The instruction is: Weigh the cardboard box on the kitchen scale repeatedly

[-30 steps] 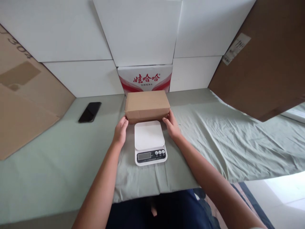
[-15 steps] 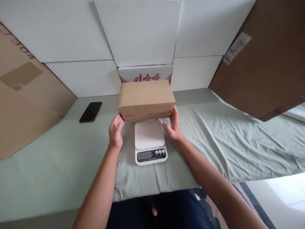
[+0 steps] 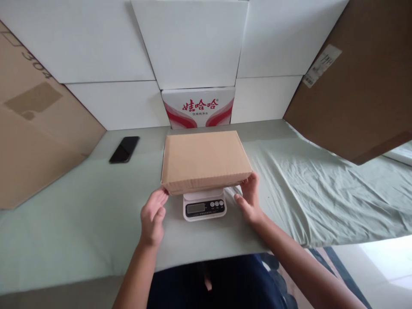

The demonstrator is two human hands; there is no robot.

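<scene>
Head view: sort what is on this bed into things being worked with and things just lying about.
Being worked with:
- cardboard box, over the scale
- digital kitchen scale, mostly covered by the box
- left hand and right hand, at the box's near corners

Lying about:
- black phone on the green sheet
- red-and-white carton behind
- large cardboard sheets at the sides
</scene>
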